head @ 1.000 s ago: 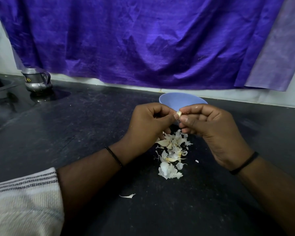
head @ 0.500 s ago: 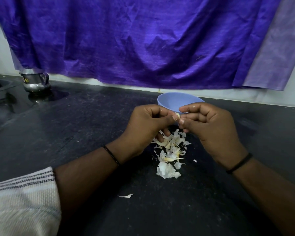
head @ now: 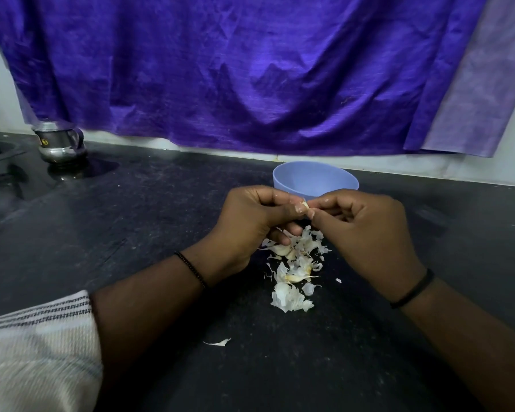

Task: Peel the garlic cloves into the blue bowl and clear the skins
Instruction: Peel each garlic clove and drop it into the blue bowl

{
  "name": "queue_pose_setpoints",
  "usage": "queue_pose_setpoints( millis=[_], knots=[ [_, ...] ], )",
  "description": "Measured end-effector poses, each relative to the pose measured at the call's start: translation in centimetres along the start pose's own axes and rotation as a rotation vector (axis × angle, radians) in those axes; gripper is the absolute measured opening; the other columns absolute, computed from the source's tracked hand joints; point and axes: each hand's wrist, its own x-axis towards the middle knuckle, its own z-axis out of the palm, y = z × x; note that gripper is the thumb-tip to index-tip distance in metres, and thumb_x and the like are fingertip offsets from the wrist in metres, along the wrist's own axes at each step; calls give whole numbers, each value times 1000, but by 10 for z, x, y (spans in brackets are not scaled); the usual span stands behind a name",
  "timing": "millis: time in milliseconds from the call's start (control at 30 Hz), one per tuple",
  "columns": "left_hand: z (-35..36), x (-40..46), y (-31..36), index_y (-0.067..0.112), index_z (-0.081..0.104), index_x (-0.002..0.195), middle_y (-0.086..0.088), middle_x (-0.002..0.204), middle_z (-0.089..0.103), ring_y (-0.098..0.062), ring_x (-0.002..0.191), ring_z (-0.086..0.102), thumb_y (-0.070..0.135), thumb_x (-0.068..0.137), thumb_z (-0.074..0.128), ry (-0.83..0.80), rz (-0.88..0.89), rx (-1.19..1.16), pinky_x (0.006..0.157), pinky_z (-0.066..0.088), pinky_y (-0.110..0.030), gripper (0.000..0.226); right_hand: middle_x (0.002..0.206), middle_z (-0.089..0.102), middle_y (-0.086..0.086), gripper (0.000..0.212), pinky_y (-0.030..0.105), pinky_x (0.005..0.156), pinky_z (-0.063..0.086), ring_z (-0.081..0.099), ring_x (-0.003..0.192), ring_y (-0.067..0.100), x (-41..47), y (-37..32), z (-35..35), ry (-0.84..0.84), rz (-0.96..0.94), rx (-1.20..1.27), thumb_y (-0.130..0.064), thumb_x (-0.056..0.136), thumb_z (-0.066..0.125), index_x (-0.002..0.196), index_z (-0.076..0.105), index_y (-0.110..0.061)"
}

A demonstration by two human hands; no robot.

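Dark speckled worktop (head: 149, 227) under a purple wall cloth (head: 220, 69): left hand (head: 250, 224) and right hand (head: 366, 233) pinch one garlic clove (head: 304, 206) before the blue bowl (head: 315, 178), above scattered skins (head: 294, 272).

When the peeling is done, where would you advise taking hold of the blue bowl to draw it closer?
Probably at the near rim of the blue bowl, pinched from above: it stands upright and open, its wall flares outward, and both hands are just in front of it. The counter beside it looks free for a hand.
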Motion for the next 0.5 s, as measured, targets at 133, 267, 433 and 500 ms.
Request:
queue_pose_setpoints(
  millis=[133, 267, 433, 500],
  knots=[
    [2, -2, 0, 0, 74, 87, -13, 76, 75, -21, 62, 69, -2, 81, 74, 33, 70, 72, 52, 54, -28, 7, 76, 74, -16, 10, 19, 66, 57, 68, 70, -5, -2, -2, -2, 5, -113, -177, -16, 85, 74, 90, 79, -23],
    [4, -4, -1, 5, 75, 84, -13, 76, 75, -31, 69, 73, -3, 78, 76, 63, 142, 147, 55, 56, -32, 9, 73, 73, -14, 9, 30, 63, 59, 68, 66, -2, -2, -3, 0, 34, -140, -225, -27, 83, 69, 84, 78, -24],
    [7, -6, 0, 7, 76, 82, -13, 75, 75, -26, 65, 71, -4, 77, 77, 94, 190, 186, 58, 59, -38, 12, 70, 72, -12, 15, 34, 60, 59, 68, 63, 2, -3, -4, 3, 50, -145, -253, -30, 80, 65, 81, 77, -22],
    [7, -6, -1, 7, 76, 82, -13, 75, 75, -25, 65, 71, -5, 77, 77, 104, 195, 190, 61, 59, -42, 12, 69, 72, -10, 15, 35, 60, 58, 68, 62, 4, -3, -3, 5, 54, -155, -258, -30, 80, 65, 81, 76, -20]
  ],
)
